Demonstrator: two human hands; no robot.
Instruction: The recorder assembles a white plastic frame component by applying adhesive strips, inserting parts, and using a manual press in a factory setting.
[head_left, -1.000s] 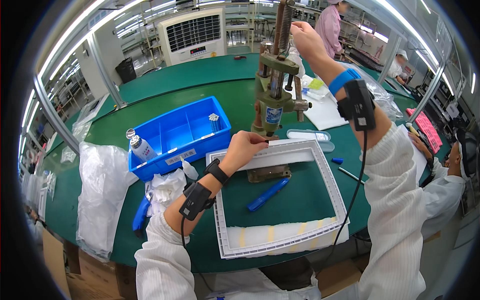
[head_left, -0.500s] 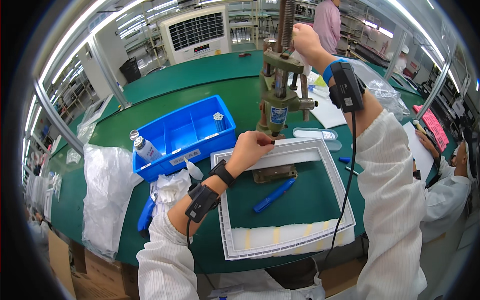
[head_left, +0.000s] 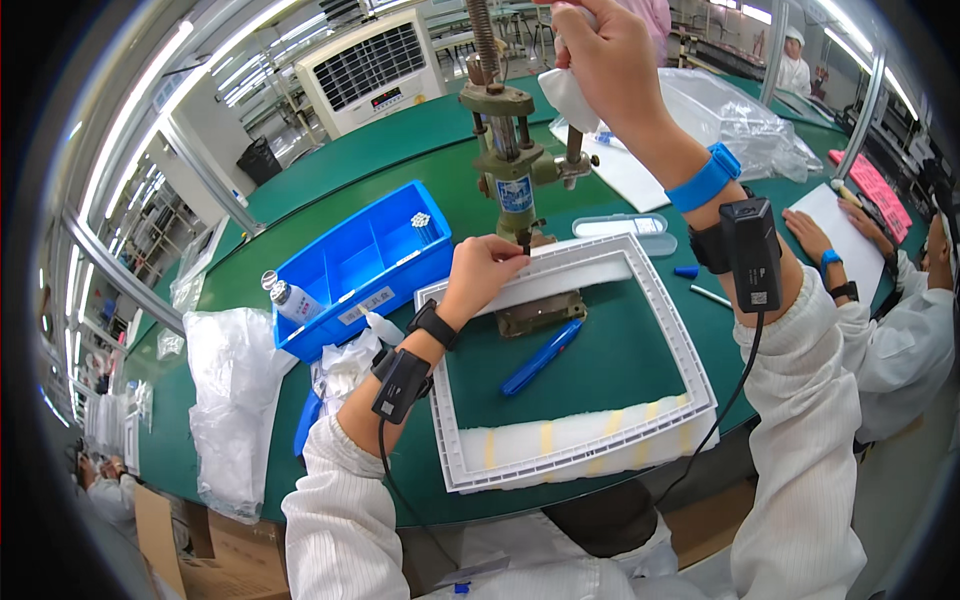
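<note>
A green hand press (head_left: pixel 513 165) with a tall threaded spindle stands at the middle of the bench. Beneath its ram lies the far bar of a white rectangular plastic frame (head_left: pixel 447 420). My left hand (head_left: pixel 487 275) rests at that bar, thumb and fingertips pinched together beside the ram tip; whatever is between them is too small to make out. My right hand (head_left: pixel 612 75) is raised to the right of the spindle, its fingers curled round a white-wrapped handle (head_left: pixel 568 100), partly hidden and cut off by the top edge. Inside the frame lies a blue marker pen (head_left: pixel 541 358).
White foam (head_left: pixel 560 440) pads the frame's near side. A blue divided bin (head_left: pixel 300 250) with a bottle stands to the left, clear plastic bags (head_left: pixel 235 400) beside it. A clear plastic case (head_left: pixel 625 228) lies right of the press. Another person's hand (head_left: pixel 808 235) is on the right.
The view has shifted, so the press appears farther left. My right hand appears higher and larger, still closed. My left hand keeps its pinch at the frame's far bar under the ram.
</note>
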